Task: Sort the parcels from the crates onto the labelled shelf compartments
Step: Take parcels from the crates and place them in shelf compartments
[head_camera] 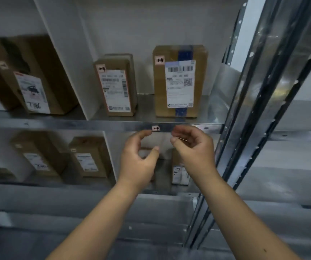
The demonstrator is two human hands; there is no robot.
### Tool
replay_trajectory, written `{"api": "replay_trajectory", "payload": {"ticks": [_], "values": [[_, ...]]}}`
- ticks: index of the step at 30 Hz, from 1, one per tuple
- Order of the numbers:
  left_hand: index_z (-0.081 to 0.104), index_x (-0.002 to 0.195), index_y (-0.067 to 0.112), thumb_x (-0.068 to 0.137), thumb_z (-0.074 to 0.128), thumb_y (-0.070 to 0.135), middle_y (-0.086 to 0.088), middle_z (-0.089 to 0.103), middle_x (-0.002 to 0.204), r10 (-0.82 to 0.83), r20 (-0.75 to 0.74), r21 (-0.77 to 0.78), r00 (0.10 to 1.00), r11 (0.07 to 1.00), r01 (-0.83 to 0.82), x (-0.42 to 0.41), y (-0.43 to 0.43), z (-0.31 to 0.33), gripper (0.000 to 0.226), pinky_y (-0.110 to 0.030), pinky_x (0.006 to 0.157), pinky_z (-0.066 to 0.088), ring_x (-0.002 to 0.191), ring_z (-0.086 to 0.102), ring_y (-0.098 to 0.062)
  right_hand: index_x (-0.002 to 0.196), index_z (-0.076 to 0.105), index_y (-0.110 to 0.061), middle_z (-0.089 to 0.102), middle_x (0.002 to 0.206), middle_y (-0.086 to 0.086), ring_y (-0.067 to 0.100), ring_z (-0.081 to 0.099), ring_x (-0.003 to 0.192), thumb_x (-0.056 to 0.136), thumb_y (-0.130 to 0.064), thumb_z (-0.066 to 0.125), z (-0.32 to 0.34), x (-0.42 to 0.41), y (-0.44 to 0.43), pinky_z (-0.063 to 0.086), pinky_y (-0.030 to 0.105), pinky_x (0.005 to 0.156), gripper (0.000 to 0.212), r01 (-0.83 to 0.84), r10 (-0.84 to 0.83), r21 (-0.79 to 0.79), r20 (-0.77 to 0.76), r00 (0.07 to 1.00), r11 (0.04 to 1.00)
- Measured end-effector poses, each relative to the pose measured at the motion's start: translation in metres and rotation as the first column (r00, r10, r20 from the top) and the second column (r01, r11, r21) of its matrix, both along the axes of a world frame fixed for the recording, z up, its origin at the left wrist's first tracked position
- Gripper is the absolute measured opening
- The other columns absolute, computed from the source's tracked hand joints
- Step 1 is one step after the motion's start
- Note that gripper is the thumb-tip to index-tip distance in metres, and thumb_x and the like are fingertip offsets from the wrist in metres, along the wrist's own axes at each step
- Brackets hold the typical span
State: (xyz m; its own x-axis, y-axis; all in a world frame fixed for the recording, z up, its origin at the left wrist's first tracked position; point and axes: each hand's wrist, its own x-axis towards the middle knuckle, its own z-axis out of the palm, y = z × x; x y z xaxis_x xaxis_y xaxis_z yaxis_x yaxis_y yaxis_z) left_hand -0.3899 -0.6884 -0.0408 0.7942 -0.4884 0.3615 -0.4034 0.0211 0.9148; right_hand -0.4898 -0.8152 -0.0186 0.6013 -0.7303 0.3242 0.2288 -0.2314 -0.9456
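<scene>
Two cardboard parcels stand upright in the upper right shelf compartment: a narrow one on the left and a wider one with blue tape on the right. A small label is stuck on the shelf's front edge below them. My left hand and my right hand hover just below that edge, on either side of the label, fingers loosely curled and holding nothing. Behind my hands, parcels in the lower compartment are partly hidden.
A large parcel fills the upper left compartment behind a white divider. Two more parcels stand in the lower left compartment. A metal upright borders the shelf on the right.
</scene>
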Motion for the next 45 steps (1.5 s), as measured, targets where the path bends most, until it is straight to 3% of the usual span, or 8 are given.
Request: {"api": "replay_trajectory", "payload": {"ticks": [6,11,21,25,31,36,42,45], "values": [[0.065,0.113,0.044,0.082,0.069,0.041,0.007,0.069,0.117,0.195,0.028,0.095,0.980,0.976,-0.197,0.015,0.089,-0.036,0.032,-0.030,0.099,0.054,0.111,0.067,-0.009,0.101,0.071,-0.016,0.076,0.098,0.004,0.007,0.072,0.088,0.087,0.009,0.074,-0.034,0.046,0.069,0.060,0.025,0.084,0.029,-0.305,0.311,0.084,-0.062,0.948,0.949],[0.067,0.110,0.044,0.084,0.070,0.034,0.007,0.072,0.115,0.361,0.019,0.107,0.932,0.926,-0.361,0.043,0.184,-0.050,0.028,-0.043,0.100,0.056,0.111,0.069,-0.013,0.101,0.074,-0.019,0.077,0.096,-0.002,0.009,0.073,0.089,0.084,0.005,0.078,-0.056,0.100,0.151,0.060,0.027,0.086,0.029,-0.503,0.509,0.083,-0.103,0.854,0.860],[0.069,0.104,0.035,0.083,0.071,0.023,0.008,0.072,0.106,0.664,-0.133,0.105,0.736,0.748,-0.656,0.093,0.437,-0.073,0.024,-0.024,0.091,0.055,0.101,0.068,-0.004,0.101,0.073,-0.014,0.076,0.097,0.005,0.013,0.071,0.088,0.085,0.008,0.078,-0.096,0.214,0.405,0.058,0.028,0.085,0.028,-0.797,0.807,0.138,-0.174,0.565,0.588],[0.070,0.109,0.017,0.092,0.074,0.001,0.007,0.071,0.103,0.740,-0.164,0.113,0.652,0.671,-0.733,0.105,0.535,-0.085,0.024,-0.011,0.082,0.051,0.089,0.066,0.008,0.098,0.073,-0.018,0.076,0.096,0.004,0.014,0.071,0.089,0.084,0.005,0.078,-0.112,0.253,0.510,0.059,0.033,0.086,0.028,-0.861,0.882,0.198,-0.156,0.444,0.468],[0.072,0.104,0.032,0.093,0.073,0.004,0.007,0.075,0.109,0.846,-0.283,0.110,0.452,0.497,-0.861,0.104,0.661,-0.097,0.031,-0.029,0.096,0.056,0.100,0.071,-0.006,0.103,0.076,-0.017,0.078,0.102,0.011,0.023,0.074,0.099,0.079,-0.008,0.077,-0.119,0.283,0.652,0.060,0.047,0.097,0.026,-0.921,0.965,0.288,-0.097,0.245,0.263],[0.073,0.109,0.023,0.094,0.071,0.002,0.001,0.074,0.112,0.897,-0.332,0.112,0.293,0.346,-0.932,0.122,0.727,-0.097,0.026,-0.024,0.093,0.055,0.099,0.069,-0.004,0.103,0.075,-0.014,0.077,0.101,0.011,0.022,0.074,0.099,0.084,0.002,0.076,-0.128,0.320,0.730,0.058,0.056,0.099,0.025,-0.936,0.990,0.325,-0.099,0.106,0.132],[0.071,0.105,0.029,0.093,0.072,0.000,0.002,0.073,0.109,0.930,-0.307,0.132,0.204,0.253,-0.958,0.188,0.789,-0.113,0.031,-0.020,0.090,0.054,0.098,0.068,-0.003,0.106,0.074,-0.009,0.076,0.104,0.016,0.021,0.073,0.097,0.084,0.005,0.076,-0.147,0.398,0.798,0.059,0.052,0.097,0.026,-0.944,0.991,0.326,-0.131,0.005,0.048],[0.071,0.104,0.032,0.092,0.073,0.004,0.004,0.074,0.110,0.947,-0.285,0.165,0.145,0.197,-0.966,0.232,0.818,-0.122,0.031,-0.028,0.096,0.056,0.100,0.069,-0.008,0.106,0.073,-0.012,0.076,0.104,0.013,0.016,0.072,0.094,0.086,0.005,0.074,-0.158,0.451,0.830,0.061,0.040,0.092,0.027,-0.958,0.988,0.288,-0.152,-0.042,0.003]]}}
